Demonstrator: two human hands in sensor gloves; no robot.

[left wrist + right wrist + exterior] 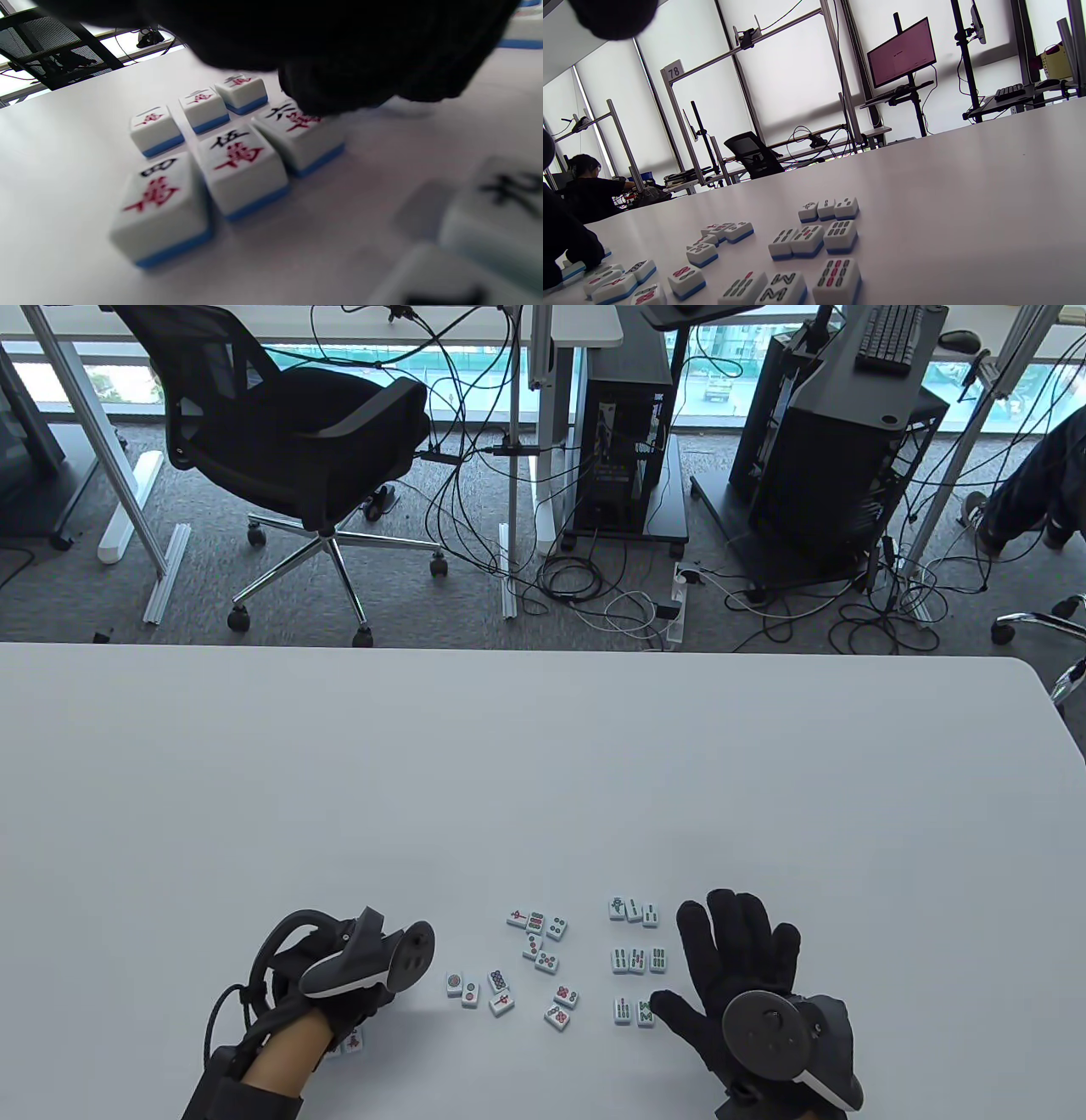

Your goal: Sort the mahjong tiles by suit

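An office-style recording lab — a black mesh chair [297, 449] at upper left, computer towers [624, 432] and tangled cables [594, 585] on grey carpet along the top, a monitor on a stand [902, 53] and numbered aluminium frames [678, 97] by the windows.

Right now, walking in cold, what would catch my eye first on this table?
Probably the two black-gloved hands at the near edge, each with a tracker strapped on: the right hand lies spread flat beside a neat grid of bamboo tiles, while the left hand covers a block of red-character tiles. Between them sits a loose scatter of unsorted tiles on the white table.
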